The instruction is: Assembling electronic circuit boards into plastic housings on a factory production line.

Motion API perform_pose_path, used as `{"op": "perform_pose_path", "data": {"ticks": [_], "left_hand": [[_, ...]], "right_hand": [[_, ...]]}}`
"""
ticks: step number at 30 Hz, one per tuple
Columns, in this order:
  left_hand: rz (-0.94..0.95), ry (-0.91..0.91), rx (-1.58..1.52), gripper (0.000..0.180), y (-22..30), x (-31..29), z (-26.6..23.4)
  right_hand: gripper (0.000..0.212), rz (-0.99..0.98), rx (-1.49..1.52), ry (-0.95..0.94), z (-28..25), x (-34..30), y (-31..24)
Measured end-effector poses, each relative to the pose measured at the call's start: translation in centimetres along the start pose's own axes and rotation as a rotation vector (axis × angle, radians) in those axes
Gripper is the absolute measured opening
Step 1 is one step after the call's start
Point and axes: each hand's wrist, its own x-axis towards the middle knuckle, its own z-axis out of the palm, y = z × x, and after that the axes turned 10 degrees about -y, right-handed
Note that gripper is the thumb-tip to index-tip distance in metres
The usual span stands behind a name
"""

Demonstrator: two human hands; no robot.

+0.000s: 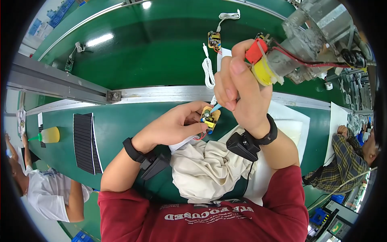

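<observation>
My left hand (173, 123) pinches a small circuit board (209, 117) by its edges above the green bench. The board carries a yellow transformer and other parts, with red wires hanging off its lower side. Above it, my right hand (246, 86) is closed round the end of a hanging dispensing gun (282, 56). This gun has a grey, residue-covered body, a yellow collar and a red switch under a finger. From beneath my right hand a light-blue tapered tip (216, 108) points down at the board, touching or very close to it. My fingers hide part of the grip.
A crumpled cream cloth (205, 171) lies before me. Circuit boards with white cables (214, 40) sit on the far green surface, beyond a metal rail (157, 94). Leftward are a black striped sheet (85, 143) and a yellow bottle (50, 135). People sit on both sides.
</observation>
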Motion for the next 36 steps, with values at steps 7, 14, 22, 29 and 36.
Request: {"op": "perform_pose_path", "data": {"ticks": [7, 14, 22, 29, 36], "left_hand": [[0.017, -0.016, -0.062, 0.037, -0.1, -0.1, -0.1], [0.034, -0.026, -0.038, 0.038, -0.3, 0.0, -0.3], [0.018, -0.043, -0.025, 0.039, -0.1, 0.2, -0.1], [0.029, -0.038, -0.04, 0.041, -0.3, 0.3, 0.1], [0.085, -0.122, -0.092, 0.043, -1.4, 0.9, -0.8]], "right_hand": [[0.017, 0.026, 0.004, 0.029, 0.5, 0.1, -0.2], [0.016, 0.013, -0.006, 0.03, 0.4, -0.1, -0.1], [0.016, 0.015, -0.026, 0.025, -0.1, -0.2, -0.3], [0.013, -0.016, 0.039, 0.029, -0.2, 0.0, -0.5], [0.027, -0.009, 0.035, 0.134, -0.3, 0.0, -1.6]]}}
